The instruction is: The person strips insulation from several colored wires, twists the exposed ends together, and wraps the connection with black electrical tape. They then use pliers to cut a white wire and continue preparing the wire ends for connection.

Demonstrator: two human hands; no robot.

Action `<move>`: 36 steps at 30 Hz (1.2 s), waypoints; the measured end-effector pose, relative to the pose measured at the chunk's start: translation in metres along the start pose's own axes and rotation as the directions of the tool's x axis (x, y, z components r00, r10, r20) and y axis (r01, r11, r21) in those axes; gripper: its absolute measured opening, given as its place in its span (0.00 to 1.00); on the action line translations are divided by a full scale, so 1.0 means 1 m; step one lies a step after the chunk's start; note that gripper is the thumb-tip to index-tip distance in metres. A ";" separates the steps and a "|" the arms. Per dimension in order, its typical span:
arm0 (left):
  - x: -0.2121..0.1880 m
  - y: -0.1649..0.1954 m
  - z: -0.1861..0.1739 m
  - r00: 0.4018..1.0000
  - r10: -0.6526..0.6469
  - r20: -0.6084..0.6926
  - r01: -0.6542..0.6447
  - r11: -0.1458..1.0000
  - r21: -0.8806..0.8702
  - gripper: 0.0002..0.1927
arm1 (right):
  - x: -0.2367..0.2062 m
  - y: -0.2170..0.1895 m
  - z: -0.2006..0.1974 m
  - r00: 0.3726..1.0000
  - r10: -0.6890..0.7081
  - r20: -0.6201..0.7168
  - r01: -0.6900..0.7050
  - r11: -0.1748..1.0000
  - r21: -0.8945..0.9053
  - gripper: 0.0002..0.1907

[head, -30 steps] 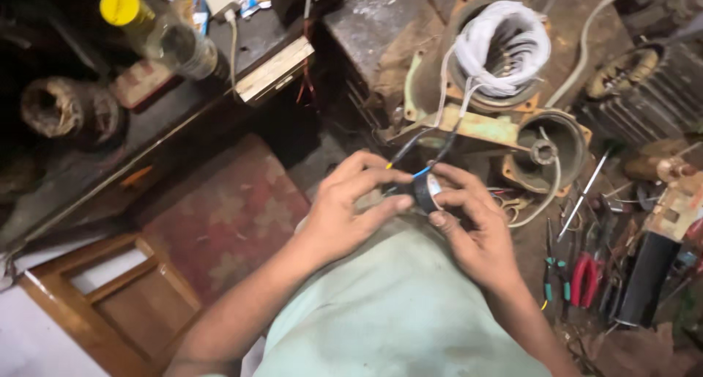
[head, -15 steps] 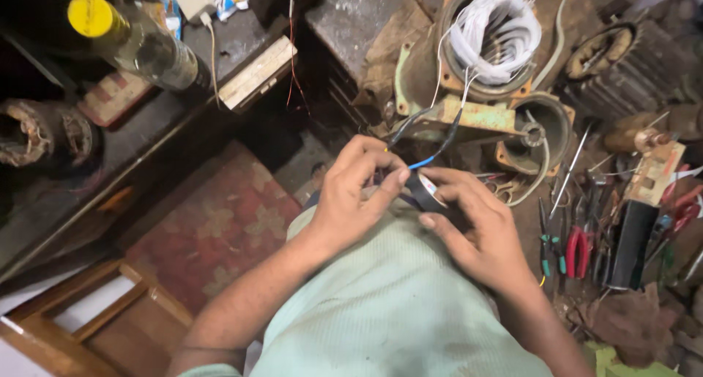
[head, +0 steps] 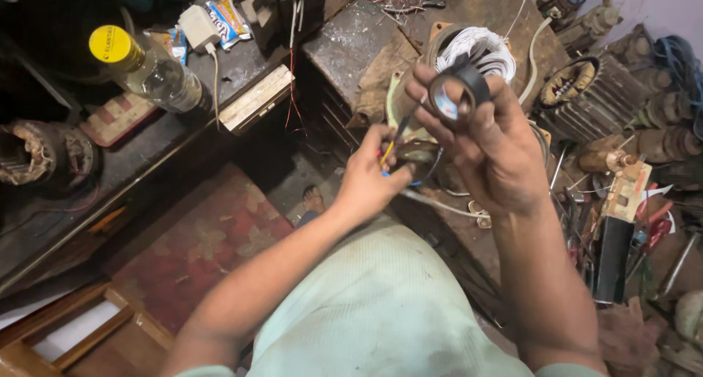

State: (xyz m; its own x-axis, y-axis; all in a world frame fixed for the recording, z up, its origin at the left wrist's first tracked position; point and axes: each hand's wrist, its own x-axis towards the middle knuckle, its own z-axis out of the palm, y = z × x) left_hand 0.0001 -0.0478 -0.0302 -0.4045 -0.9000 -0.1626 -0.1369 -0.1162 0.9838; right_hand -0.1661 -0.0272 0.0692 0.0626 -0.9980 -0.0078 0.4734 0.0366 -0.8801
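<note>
Hands hold tape roll (head: 460, 91) and wires (head: 390, 151) before white coil (head: 480, 47).

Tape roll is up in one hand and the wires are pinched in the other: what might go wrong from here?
1. The right hand holds the black roll of insulating tape raised above the joint; the stretched strip could twist or stick to itself.
2. The left hand pinches the thin yellow, red and blue wires only at the fingertips; a tug on the tape may pull them loose.
3. The clear plastic bottle with yellow cap lies near the bench edge and might get knocked off.
</note>
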 end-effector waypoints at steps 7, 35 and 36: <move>-0.010 0.002 -0.022 0.959 0.252 -0.129 -0.257 0.966 -0.026 0.16 | 0.000 0.009 -0.015 0.991 -0.127 0.032 0.126 0.992 0.015 0.20; -0.046 0.006 -0.002 0.930 0.114 -0.349 -0.177 0.972 -0.154 0.14 | -0.003 0.024 -0.030 0.923 0.126 0.363 0.297 0.366 -0.882 0.12; -0.046 0.005 0.000 0.911 0.174 -0.375 -0.236 0.963 -0.127 0.13 | -0.004 0.025 -0.031 0.914 0.111 0.391 0.332 0.352 -0.875 0.12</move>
State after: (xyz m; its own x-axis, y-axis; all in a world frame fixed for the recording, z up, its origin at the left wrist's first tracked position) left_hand 0.0183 -0.0070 -0.0183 -0.0533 -0.9972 0.0516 0.0786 0.0473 0.9958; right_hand -0.1818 -0.0234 0.0323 0.4537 -0.8875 0.0807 -0.5813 -0.3634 -0.7280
